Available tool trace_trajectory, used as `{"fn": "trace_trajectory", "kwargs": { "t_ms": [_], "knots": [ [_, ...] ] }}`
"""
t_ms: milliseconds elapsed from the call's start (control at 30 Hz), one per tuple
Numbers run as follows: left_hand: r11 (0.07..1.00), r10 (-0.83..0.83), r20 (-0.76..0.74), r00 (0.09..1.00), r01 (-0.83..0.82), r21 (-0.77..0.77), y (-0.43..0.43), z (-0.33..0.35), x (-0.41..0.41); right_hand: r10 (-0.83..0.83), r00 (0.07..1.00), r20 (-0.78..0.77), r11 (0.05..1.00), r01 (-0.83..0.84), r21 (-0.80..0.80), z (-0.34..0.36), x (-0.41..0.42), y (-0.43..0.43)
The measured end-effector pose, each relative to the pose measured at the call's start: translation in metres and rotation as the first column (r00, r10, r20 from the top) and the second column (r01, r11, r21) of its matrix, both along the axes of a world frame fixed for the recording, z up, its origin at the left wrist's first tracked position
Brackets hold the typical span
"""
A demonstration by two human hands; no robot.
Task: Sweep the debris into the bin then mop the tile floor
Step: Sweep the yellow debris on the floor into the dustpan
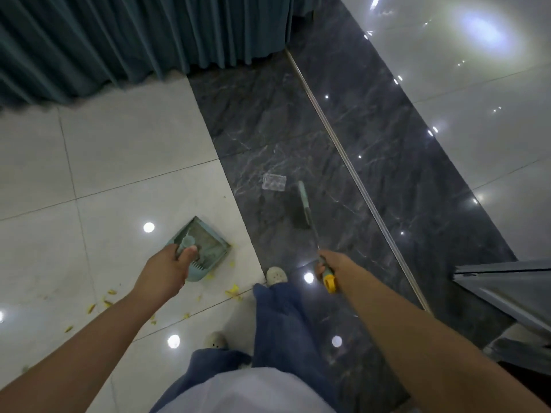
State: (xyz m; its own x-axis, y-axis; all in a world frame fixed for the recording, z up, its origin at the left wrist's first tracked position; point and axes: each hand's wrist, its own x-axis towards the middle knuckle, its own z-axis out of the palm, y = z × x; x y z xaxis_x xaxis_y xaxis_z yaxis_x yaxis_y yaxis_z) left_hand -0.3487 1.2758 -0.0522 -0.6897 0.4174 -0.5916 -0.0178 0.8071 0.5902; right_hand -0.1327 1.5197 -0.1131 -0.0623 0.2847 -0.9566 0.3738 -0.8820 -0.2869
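Note:
My left hand (pixel 170 265) grips the handle of a pale green dustpan (pixel 205 242), which hangs over the white tile floor (pixel 119 162). My right hand (pixel 329 268) holds the yellow-tipped handle of a broom; its dark brush head (pixel 299 210) rests on the dark marble strip (pixel 268 123). A clear plastic wrapper (pixel 273 181) lies on the marble just left of the brush. Small yellow scraps (pixel 234 289) are scattered on the white tiles near my feet and below the dustpan.
A teal curtain (pixel 119 40) hangs along the far edge of the floor. A metal threshold rail (pixel 343 150) runs diagonally across the marble. A grey door frame (pixel 507 281) juts in at the right. My feet in white shoes (pixel 276 275) stand at the tile edge.

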Motion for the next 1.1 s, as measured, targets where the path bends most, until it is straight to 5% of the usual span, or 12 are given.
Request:
{"fn": "trace_trajectory", "kwargs": {
  "t_ms": [300,433,933,1100],
  "knots": [
    [0.985,0.164,-0.019,0.986,-0.165,-0.056,0.092,0.007,0.005,-0.101,0.995,-0.002,0.995,0.101,-0.007,-0.015,-0.025,0.193],
    [0.973,0.219,-0.004,0.976,-0.219,-0.078,0.119,0.008,-0.001,0.024,0.999,0.043,0.998,-0.021,-0.063,-0.031,-0.066,0.229],
    [0.876,0.479,-0.010,0.878,-0.478,-0.062,0.068,-0.003,0.001,0.470,0.881,0.064,0.880,-0.461,-0.117,-0.031,-0.207,0.146],
    [0.843,0.535,-0.017,0.844,-0.536,-0.041,0.015,-0.014,0.002,0.702,0.705,0.100,0.713,-0.695,-0.100,-0.028,-0.223,0.081]
  ]
}}
